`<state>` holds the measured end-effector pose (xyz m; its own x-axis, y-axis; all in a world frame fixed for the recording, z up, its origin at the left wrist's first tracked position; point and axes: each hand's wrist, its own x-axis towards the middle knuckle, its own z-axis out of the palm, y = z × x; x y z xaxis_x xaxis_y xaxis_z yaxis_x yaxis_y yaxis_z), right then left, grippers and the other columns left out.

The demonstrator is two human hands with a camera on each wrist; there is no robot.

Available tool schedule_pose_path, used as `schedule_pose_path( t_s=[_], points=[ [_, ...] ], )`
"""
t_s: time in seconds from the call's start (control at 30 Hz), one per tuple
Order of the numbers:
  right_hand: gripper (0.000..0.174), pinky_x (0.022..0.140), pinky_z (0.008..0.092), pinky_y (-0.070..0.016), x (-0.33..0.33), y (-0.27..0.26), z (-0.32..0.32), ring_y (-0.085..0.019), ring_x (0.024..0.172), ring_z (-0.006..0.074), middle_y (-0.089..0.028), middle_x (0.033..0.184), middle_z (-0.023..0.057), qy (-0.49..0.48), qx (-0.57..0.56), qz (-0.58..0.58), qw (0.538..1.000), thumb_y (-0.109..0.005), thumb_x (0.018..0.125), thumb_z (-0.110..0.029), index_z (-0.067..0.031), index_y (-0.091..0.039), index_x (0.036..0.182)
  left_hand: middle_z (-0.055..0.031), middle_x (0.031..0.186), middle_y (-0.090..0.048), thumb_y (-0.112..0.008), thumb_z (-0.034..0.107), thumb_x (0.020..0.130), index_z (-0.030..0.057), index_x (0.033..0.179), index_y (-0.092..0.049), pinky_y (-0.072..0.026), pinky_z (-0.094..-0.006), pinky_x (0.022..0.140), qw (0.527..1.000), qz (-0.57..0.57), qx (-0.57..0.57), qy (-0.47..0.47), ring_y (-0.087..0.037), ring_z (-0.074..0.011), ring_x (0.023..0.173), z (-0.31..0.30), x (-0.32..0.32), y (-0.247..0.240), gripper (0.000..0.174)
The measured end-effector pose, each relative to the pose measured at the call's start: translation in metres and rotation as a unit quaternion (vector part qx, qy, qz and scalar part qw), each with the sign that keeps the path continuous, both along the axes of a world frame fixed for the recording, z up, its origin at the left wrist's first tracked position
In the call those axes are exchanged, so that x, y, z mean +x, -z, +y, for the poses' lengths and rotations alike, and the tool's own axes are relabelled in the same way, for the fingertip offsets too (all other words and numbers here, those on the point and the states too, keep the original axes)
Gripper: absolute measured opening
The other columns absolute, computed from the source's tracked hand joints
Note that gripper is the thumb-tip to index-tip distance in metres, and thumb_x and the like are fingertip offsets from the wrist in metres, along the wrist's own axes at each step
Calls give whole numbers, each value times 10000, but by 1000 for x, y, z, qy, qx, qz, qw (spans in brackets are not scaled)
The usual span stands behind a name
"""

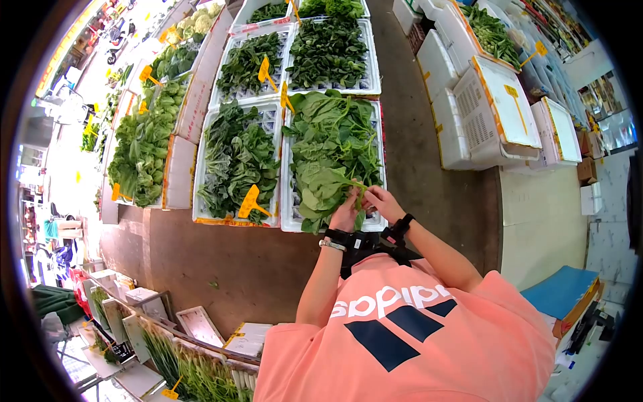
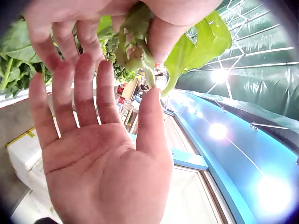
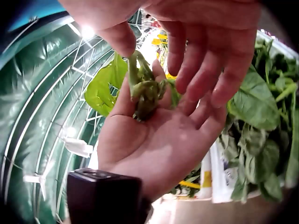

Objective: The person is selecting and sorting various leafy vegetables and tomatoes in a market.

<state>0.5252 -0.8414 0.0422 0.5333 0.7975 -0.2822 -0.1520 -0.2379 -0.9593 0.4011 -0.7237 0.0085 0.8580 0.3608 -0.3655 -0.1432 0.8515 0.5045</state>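
In the head view my left hand and right hand meet over the near edge of a white crate of broad green leaves. A folded green stem lies between the thumb and fingers of my left hand, which grips it. My right hand has its palm exposed and fingers extended apart, its thumb tip touching the stem's end. A bright leaf hangs beside my left hand; my right hand is above the stem in the right wrist view.
Left of that crate stands another crate of dark greens with a yellow tag. More vegetable crates are beyond. White foam boxes stand on the right across a strip of brown floor. Spring onions are at lower left.
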Motion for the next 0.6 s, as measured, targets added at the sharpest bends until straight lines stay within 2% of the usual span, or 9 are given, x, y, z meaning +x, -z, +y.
schedule_pose_path(
  t_s=[0.07,0.1,0.2,0.3,0.4,0.43,0.53,0.6],
  points=[
    [256,756,295,-575,-1,0,-2,-682,895,113,-714,1027,27,-34,15,139,990,-665,1039,-192,-34,-622,1235,-19,1477,-586,-546,226,1101,166,1532,-477,-473,-345,1023,999,-24,21,21,-582,-135,1251,-1,0,8,440],
    [290,773,299,-595,-2,-3,-2,-689,908,115,-720,1037,37,-60,23,118,991,-647,1053,-207,-32,-625,1282,-24,1445,-601,-552,220,1099,158,1546,-464,-504,-322,968,999,-16,28,12,-598,-136,1217,-5,0,10,460],
    [296,765,310,-611,0,-10,3,-703,887,130,-723,1050,49,-79,5,55,995,-630,1061,-210,-28,-638,1295,-21,1394,-615,-552,240,1103,155,1546,-464,-520,-315,932,999,-20,30,28,-610,-138,1200,-5,1,25,460],
    [292,767,321,-627,10,-9,8,-716,853,149,-723,1046,60,-99,-14,78,992,-624,1062,-202,-9,-651,1280,-13,1329,-640,-593,278,1089,125,1451,-564,-503,-307,961,999,2,34,31,-627,-137,1124,-5,0,33,394],
    [290,762,326,-637,21,-8,14,-727,833,161,-727,1016,70,-78,-16,125,989,-620,1059,-176,4,-654,1284,-24,1337,-641,-613,296,1078,101,1417,-581,-501,-317,979,990,66,78,93,-624,-147,1163,0,-9,23,392],
    [293,783,315,-631,26,-8,17,-717,847,134,-720,964,49,-63,-17,133,989,-640,1041,-173,21,-682,1256,-36,1354,-640,-637,301,1061,89,1443,-568,-498,-323,989,977,132,127,108,-613,-148,1190,-3,-13,12,442],
    [296,774,316,-638,55,-19,37,-719,806,140,-719,926,59,-122,-63,92,986,-638,1039,-165,34,-676,1254,-53,1391,-628,-651,292,1050,83,1481,-541,-497,-331,994,948,118,232,182,-601,-159,1211,-4,-35,32,492],
    [299,723,312,-626,72,-36,61,-721,781,145,-716,894,56,-160,-86,56,982,-639,1039,-168,48,-671,1244,-61,1416,-621,-638,351,1049,81,1509,-518,-497,-331,980,939,132,246,201,-592,-170,1226,-4,-53,38,547]
  ],
)
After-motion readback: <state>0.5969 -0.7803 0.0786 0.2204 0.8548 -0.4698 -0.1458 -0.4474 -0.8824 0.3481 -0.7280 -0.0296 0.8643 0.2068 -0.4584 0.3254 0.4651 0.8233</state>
